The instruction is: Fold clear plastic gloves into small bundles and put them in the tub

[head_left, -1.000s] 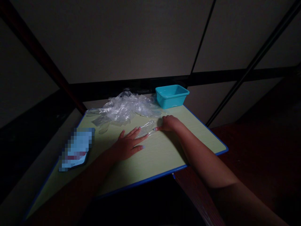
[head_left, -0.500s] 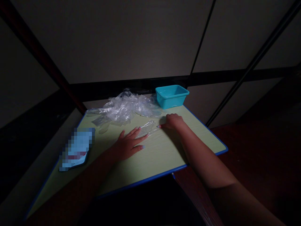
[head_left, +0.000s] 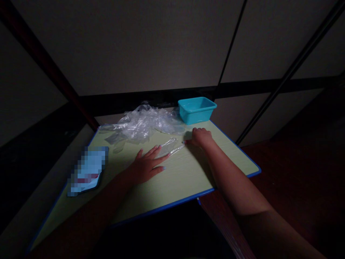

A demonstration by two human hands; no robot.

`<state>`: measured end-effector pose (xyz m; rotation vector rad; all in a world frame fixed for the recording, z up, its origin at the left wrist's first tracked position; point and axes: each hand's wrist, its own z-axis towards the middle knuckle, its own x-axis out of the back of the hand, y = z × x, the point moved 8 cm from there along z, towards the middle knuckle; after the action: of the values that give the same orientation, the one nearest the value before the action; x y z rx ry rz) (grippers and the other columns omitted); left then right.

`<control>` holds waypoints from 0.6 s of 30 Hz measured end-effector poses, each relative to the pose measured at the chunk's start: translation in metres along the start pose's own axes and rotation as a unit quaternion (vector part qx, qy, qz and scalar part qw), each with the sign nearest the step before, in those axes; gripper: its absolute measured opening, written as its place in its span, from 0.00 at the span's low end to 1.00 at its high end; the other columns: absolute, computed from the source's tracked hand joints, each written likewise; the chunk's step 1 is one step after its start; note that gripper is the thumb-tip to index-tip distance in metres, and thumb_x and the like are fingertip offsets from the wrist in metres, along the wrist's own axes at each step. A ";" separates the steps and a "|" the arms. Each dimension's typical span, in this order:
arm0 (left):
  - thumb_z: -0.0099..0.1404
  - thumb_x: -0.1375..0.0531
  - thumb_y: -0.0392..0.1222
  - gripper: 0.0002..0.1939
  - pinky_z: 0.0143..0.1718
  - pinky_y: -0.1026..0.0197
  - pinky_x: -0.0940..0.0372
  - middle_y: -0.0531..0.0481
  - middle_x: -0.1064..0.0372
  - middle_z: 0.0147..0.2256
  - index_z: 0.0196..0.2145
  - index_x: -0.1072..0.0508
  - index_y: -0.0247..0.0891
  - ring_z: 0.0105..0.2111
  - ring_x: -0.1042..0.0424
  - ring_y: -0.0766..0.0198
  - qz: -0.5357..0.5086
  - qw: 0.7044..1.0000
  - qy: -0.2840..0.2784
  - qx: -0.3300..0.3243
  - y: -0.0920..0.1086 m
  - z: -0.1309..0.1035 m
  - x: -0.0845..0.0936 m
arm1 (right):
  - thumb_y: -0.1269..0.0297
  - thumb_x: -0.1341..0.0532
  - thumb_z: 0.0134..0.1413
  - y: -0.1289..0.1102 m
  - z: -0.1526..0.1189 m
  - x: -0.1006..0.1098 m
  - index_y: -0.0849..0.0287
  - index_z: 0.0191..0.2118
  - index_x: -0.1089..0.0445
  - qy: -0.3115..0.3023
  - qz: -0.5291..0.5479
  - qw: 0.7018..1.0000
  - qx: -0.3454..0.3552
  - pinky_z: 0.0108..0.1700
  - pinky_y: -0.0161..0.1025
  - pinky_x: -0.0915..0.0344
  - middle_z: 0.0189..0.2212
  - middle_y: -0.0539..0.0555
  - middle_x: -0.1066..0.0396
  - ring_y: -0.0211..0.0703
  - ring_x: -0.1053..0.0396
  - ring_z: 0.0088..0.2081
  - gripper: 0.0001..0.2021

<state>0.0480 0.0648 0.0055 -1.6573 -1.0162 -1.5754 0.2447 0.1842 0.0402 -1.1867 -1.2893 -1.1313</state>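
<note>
The pale panelled wall [head_left: 134, 46] fills the far side of the view, unchanged from a second ago, as is the light yellow-green surface [head_left: 172, 187] with its blue edging. Next in size is the crumpled heap of clear plastic [head_left: 145, 122] along the far edge of the surface, its shape much as it was. A flat, blurred-out object [head_left: 88, 167] lies near the left edge, and a turquoise tub [head_left: 196, 116] stands upright at the far right corner, just beside the heap; neither has shifted. Of the hands, the left hand [head_left: 145, 167] remains spread flat, gripping nothing, with its fingertips on the near-left end of the clear plastic piece [head_left: 170, 144]. The right hand [head_left: 201, 137] has moved rightward and a little farther from the person; its fingers are curled, and its thumb pinches the piece's right-hand end. Smallest is the piece itself, lying on the surface between the two hands, nearer the person than the heap. Its near edge now runs as a narrow, taut strip from the left fingertips to the right thumb, reaching farther right than before.
</note>
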 end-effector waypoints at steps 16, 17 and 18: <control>0.70 0.54 0.52 0.26 0.55 0.29 0.57 0.45 0.66 0.67 0.63 0.54 0.59 0.65 0.60 0.47 0.003 1.000 0.009 -0.002 -0.001 0.001 -0.002 | 0.36 0.47 0.49 -0.061 -0.024 -0.017 0.53 0.67 0.77 -0.065 0.048 0.981 0.176 0.60 0.67 0.69 0.67 0.56 0.82 0.56 0.82 0.66 0.51; 0.70 0.54 0.53 0.26 0.55 0.29 0.57 0.46 0.66 0.67 0.63 0.54 0.59 0.65 0.60 0.46 0.002 1.000 0.011 -0.002 -0.001 0.001 -0.003 | 0.36 0.47 0.49 -0.062 -0.024 -0.019 0.53 0.67 0.76 -0.071 0.042 0.981 0.176 0.60 0.67 0.70 0.67 0.56 0.83 0.56 0.82 0.66 0.50; 0.69 0.54 0.53 0.26 0.55 0.29 0.57 0.46 0.66 0.67 0.63 0.54 0.59 0.65 0.60 0.45 0.001 1.000 0.014 -0.002 -0.002 0.001 -0.004 | 0.37 0.47 0.49 -0.062 -0.024 -0.021 0.53 0.67 0.76 -0.077 0.037 0.981 0.173 0.60 0.67 0.70 0.67 0.56 0.83 0.55 0.82 0.66 0.50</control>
<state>0.0472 0.0665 0.0018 -1.6349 -0.9973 -1.5944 0.1850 0.1544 0.0204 -1.0657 -1.4784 -0.7347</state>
